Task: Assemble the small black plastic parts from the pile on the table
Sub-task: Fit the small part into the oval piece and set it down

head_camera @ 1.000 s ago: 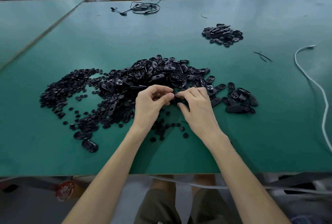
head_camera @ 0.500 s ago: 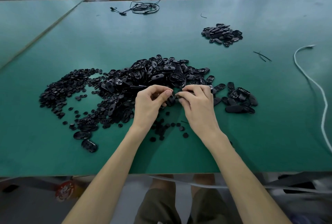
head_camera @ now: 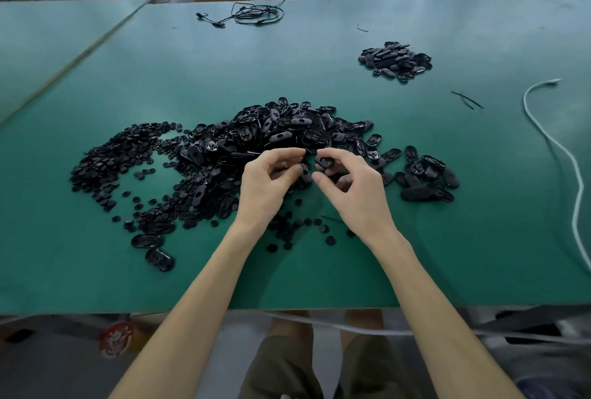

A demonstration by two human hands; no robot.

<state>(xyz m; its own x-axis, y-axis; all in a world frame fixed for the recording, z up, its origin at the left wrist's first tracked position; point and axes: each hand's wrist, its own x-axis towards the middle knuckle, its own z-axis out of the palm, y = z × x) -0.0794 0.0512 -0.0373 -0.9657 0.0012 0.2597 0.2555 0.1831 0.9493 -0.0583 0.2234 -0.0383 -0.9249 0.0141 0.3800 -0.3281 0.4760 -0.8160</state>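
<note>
A black oval part [head_camera: 323,161] is pinched by fingertips of the right hand [head_camera: 353,189]. The curled left hand [head_camera: 267,186] is held just beside them, with the pile [head_camera: 281,130] just beyond.

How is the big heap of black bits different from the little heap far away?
The big heap is much larger and sprawls; the little heap is compact. The big heap mixes oval shells with small round discs; the little heap seems all oval pieces. The big heap lies mid-table, the little heap farther back, rightward. Both are black, on the green table.
</note>
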